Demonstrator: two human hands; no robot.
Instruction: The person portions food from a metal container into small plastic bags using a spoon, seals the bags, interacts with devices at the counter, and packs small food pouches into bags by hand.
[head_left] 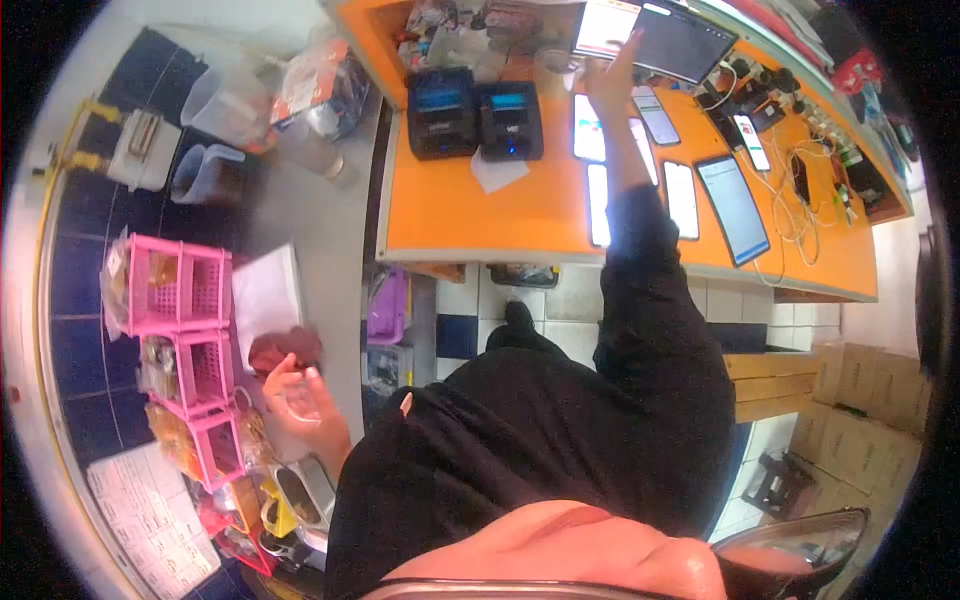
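My right hand (612,82) reaches up over the orange desk, an index finger stretched out at the screen of a tablet (685,45). A lit white page fills the left part of that screen. Under my right forearm lie several phones with lit screens, among them one phone (681,200) and another (655,115). On the left, my left hand (303,398) has curled fingers at a dark brown item (283,348), blurred and of a kind I cannot make out. Beneath that item, white paper (268,300) lies on the grey counter.
Two black printers (443,115) stand side by side on the orange desk (480,225). A larger tablet (733,210) lies to the right, near tangled white cables (795,215). Pink stacked baskets (180,285) line the left wall. Cardboard boxes (865,430) stand at the lower right.
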